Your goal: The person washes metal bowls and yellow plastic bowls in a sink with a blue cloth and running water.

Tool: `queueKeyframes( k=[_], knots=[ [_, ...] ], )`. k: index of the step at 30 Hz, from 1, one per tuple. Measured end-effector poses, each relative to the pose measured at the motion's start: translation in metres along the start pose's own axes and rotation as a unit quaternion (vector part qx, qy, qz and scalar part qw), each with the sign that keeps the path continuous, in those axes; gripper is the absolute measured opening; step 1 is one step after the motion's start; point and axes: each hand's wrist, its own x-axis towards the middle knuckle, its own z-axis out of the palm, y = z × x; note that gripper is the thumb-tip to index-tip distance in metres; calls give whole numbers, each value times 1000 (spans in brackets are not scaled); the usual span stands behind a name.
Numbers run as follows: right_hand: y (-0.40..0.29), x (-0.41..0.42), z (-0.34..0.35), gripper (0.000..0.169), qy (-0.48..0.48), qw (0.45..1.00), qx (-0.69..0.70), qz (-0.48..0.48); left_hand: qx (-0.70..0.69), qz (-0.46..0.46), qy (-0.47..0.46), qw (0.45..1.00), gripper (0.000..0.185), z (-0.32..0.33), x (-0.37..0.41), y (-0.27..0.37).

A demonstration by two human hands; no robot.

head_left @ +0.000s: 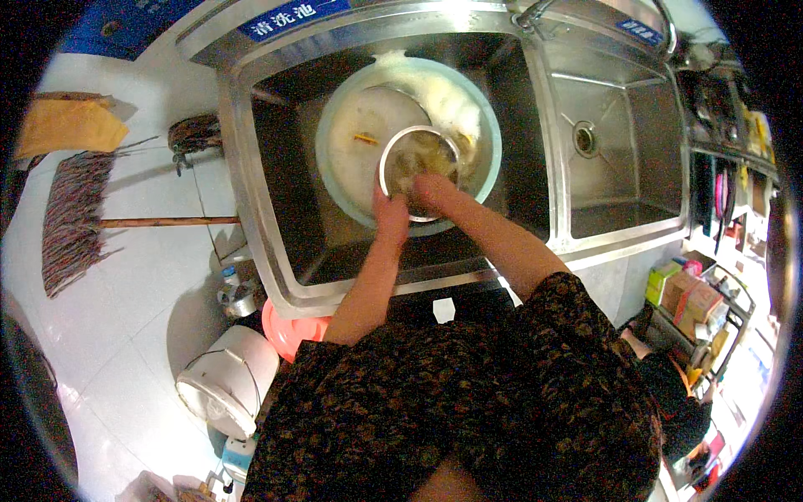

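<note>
A round pale-green basin (494, 150) stands in the large steel sink compartment (401, 283), full of cloudy, foamy water. Over its near part I hold a round steel bowl (384, 160), tilted, with its rim up. My left hand (391, 210) grips the bowl's left side, the fingers partly hidden behind it. Inside the bowl is my right hand (433, 191), blurred, its fingertips hidden; whether it holds anything I cannot tell. Further back in the basin a larger round object (392, 113) lies partly under the foam, with a small orange-brown piece (364, 138) near it.
To the right is a second sink compartment (602, 188) with a drain (584, 138). A mop (78, 219), a white bucket (235, 370) and a red plastic basin (285, 329) are at the left. A person (671, 383) is at the lower right, near a cart with boxes (690, 298).
</note>
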Motion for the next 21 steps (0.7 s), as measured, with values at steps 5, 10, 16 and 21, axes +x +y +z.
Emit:
queueKeyframes(
  k=[5, 10, 16, 21],
  knots=[
    [-14, 6, -24, 30, 161, 975, 154, -20, 11, -20, 1, 1000, 68, -1, 2, -9],
    [-5, -7, -13, 32, 138, 983, 19, 118, 61, 38, 0, 997, 64, 3, -1, -1],
    [-37, -2, -36, 25, 116, 829, 544, 50, 204, 185, 4, 961, 55, -23, 6, -12],
    [-25, -12, -64, 46, 242, 862, 355, 270, 380, 258, -114, 881, 47, 22, -40, 46]
  ],
)
